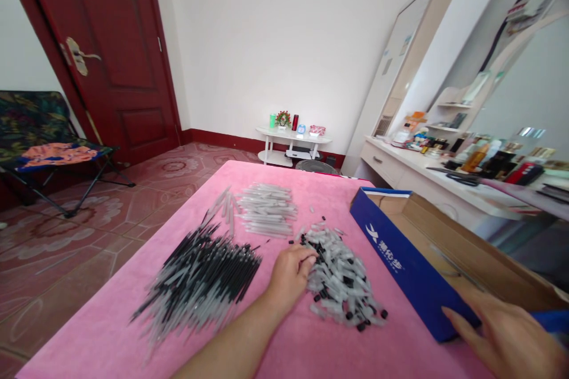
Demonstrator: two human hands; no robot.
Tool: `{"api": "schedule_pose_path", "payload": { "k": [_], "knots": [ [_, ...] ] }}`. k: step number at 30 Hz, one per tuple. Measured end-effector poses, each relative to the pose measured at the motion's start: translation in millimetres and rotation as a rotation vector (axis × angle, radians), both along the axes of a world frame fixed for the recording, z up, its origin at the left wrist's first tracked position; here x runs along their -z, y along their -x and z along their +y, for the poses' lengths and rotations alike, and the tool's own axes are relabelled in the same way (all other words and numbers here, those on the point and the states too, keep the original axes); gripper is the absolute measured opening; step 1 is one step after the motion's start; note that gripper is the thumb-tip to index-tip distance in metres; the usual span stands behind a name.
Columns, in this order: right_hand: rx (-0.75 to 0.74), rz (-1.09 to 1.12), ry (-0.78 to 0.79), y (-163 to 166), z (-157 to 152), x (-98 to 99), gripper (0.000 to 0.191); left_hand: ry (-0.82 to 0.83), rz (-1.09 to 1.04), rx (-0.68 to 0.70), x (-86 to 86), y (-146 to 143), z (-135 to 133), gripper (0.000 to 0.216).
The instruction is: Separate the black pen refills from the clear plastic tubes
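My left hand (291, 269) rests at the left edge of a heap of small translucent pen caps (340, 266) mixed with black end pieces. Its fingers are curled together, and whatever lies between them is hidden. To its left lies a large pile of thin black-and-clear pen refills (204, 278). Beyond that, translucent pen barrels (267, 207) form a stack. At the lower right, my right hand (511, 331) is blurred over the near end of an open blue cardboard box (400, 260), thumb apart from the fingers. Nothing shows in its grasp.
A pink cloth (284, 343) covers the table. To the right stands a dressing table (400, 160) crowded with bottles. A small white stand (288, 136) is against the back wall, and a folding chair (57, 154) is by the red door (111, 41).
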State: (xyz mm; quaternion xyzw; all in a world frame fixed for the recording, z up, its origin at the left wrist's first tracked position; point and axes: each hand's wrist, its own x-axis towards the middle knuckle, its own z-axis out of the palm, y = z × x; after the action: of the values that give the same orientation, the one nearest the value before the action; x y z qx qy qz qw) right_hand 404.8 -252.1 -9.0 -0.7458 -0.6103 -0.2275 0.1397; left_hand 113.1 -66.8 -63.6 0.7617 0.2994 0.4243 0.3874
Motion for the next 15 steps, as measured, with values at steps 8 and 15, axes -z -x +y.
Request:
{"api": "schedule_pose_path", "payload": {
  "k": [8, 15],
  "knots": [
    [0.018, -0.236, 0.079, 70.1, 3.3, -2.1, 0.022, 0.018, 0.003, 0.000, 0.6, 1.4, 1.1, 0.025],
    [0.014, -0.272, 0.054, 80.5, 4.7, -1.0, 0.024, 0.022, 0.018, 0.000, 0.1, 1.3, 0.9, 0.024]
  ]
}}
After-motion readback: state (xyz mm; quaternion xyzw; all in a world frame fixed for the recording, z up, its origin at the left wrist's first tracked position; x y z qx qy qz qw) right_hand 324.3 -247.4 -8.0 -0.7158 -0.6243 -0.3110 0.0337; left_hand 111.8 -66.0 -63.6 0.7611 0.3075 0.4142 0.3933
